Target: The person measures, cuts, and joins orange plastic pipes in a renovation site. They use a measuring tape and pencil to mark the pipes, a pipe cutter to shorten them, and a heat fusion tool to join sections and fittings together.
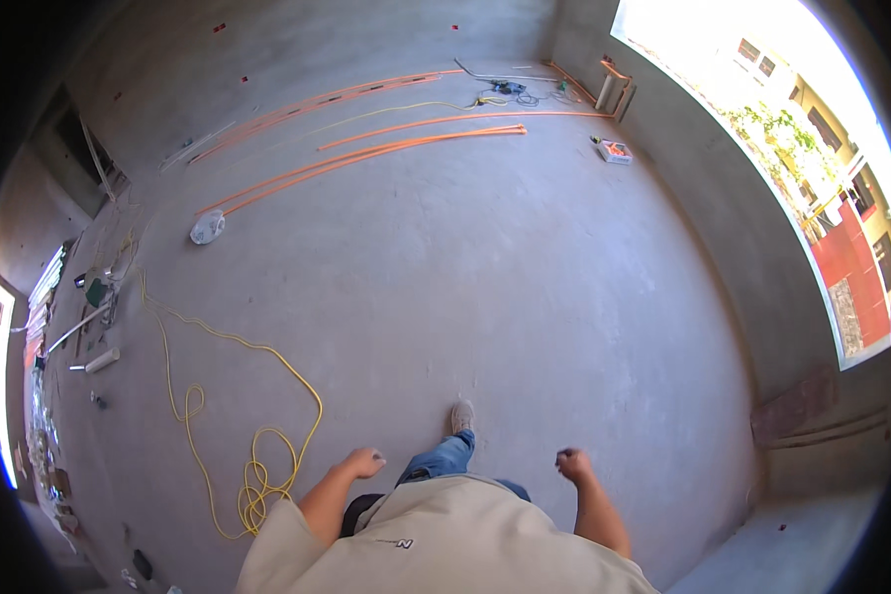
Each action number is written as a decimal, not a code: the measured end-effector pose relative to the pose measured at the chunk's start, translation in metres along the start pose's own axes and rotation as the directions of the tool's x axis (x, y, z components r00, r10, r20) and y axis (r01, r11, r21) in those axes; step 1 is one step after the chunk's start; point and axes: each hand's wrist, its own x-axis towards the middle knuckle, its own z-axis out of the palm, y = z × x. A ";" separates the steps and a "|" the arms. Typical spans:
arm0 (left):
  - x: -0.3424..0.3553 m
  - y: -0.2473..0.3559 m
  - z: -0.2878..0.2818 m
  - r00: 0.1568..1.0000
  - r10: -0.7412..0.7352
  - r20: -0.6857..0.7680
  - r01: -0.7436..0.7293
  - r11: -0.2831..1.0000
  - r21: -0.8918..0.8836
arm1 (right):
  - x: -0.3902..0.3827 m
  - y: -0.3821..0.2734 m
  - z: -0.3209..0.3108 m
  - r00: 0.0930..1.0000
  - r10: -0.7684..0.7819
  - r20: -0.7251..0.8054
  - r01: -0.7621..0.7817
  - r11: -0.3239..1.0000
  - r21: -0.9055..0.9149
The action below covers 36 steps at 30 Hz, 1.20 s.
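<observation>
I look down past my beige shirt and jeans at a grey floor, one shoe forward. My left hand (pixel 364 461) hangs at my left side with its fingers curled; whether anything small is in them I cannot make out. My right hand (pixel 572 463) is out to my right, fingers closed round something small and dark that I cannot make out. A loose, looped yellow cord (pixel 317 416) lies on the floor left of my left hand.
Orange tubes (pixel 366 150), a white bucket (pixel 207 228), a blue tool (pixel 505 87) and a white box (pixel 614 151) lie toward the far wall. Assorted tools and a white roll (pixel 102 360) lie along the left. A large window opening (pixel 832 198) is on the right.
</observation>
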 end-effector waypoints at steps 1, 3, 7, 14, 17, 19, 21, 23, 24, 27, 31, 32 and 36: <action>0.019 0.017 -0.022 1.000 0.001 0.022 -0.001 1.000 0.012 | 0.000 0.002 -0.005 0.984 0.106 0.144 -0.119 0.989 0.084; 0.073 0.054 -0.069 0.998 0.061 0.031 -0.062 0.996 0.059 | -0.002 -0.001 -0.021 0.903 0.308 0.299 -0.362 0.921 0.144; 0.178 0.128 -0.158 0.982 0.141 0.123 -0.170 0.948 0.268 | 0.021 0.023 -0.037 0.867 0.449 0.214 -0.498 0.783 0.372; 0.312 0.304 -0.289 0.926 0.370 0.072 -0.376 0.896 0.234 | 0.093 -0.042 -0.075 0.805 0.530 0.267 -0.591 0.755 0.283; 0.356 0.320 -0.321 0.942 0.327 0.072 -0.335 0.917 0.214 | 0.175 -0.063 -0.089 0.899 0.370 0.235 -0.393 0.918 0.059; 0.378 0.318 -0.339 0.964 0.259 0.067 -0.267 0.941 0.206 | 0.252 -0.072 -0.115 0.928 0.292 0.232 -0.307 0.951 0.031; 0.391 0.316 -0.359 0.983 0.167 0.075 -0.178 0.968 0.179 | 0.326 -0.094 -0.152 0.887 0.344 0.308 -0.385 0.919 0.083; 0.399 0.318 -0.384 0.988 0.122 0.093 -0.137 0.977 0.167 | 0.411 -0.112 -0.209 0.855 0.377 0.355 -0.413 0.910 0.028; 0.405 0.320 -0.397 0.993 0.113 0.033 -0.117 0.985 0.129 | 0.450 -0.122 -0.235 0.948 0.228 0.220 -0.200 0.969 -0.145; 0.426 0.307 -0.421 0.998 0.008 -0.067 -0.008 1.000 0.001 | 0.557 -0.207 -0.324 0.998 -0.025 -0.053 0.012 0.974 -0.225; 0.468 0.297 -0.431 0.978 -0.198 -0.059 0.195 0.979 -0.054 | 0.645 -0.333 -0.426 0.977 -0.125 -0.172 0.134 0.990 0.043; 0.485 0.308 -0.442 0.980 -0.193 -0.055 0.190 0.980 -0.057 | 0.663 -0.351 -0.436 0.977 -0.121 -0.175 0.130 0.991 0.038; 0.568 0.337 -0.498 0.975 -0.220 0.024 0.221 0.975 -0.017 | 0.742 -0.386 -0.453 0.969 -0.197 -0.151 0.202 0.979 0.023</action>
